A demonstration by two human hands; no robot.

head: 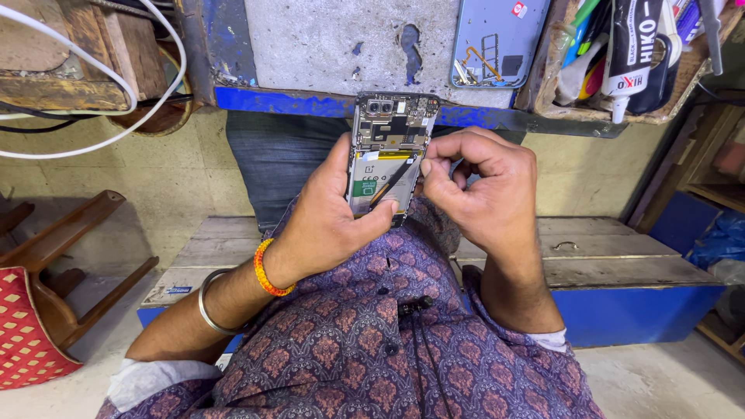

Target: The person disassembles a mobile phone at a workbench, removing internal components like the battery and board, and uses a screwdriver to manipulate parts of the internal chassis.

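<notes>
Opened phone (388, 155), back cover off, held upright over lap, top edge just below bench (326, 46) front edge; open room either side. Left hand (330, 221) fingers wrapped around phone. Right hand (485, 190) fingers pinching black tool (392, 182) lying diagonally on battery. Camera module, circuit board exposed.

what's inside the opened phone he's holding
Inside the opened phone: camera modules at the top, circuit board below, then the battery. The left hand covers its lower end.

even soft daylight, sharp centre, wide-angle edge distortion
</notes>
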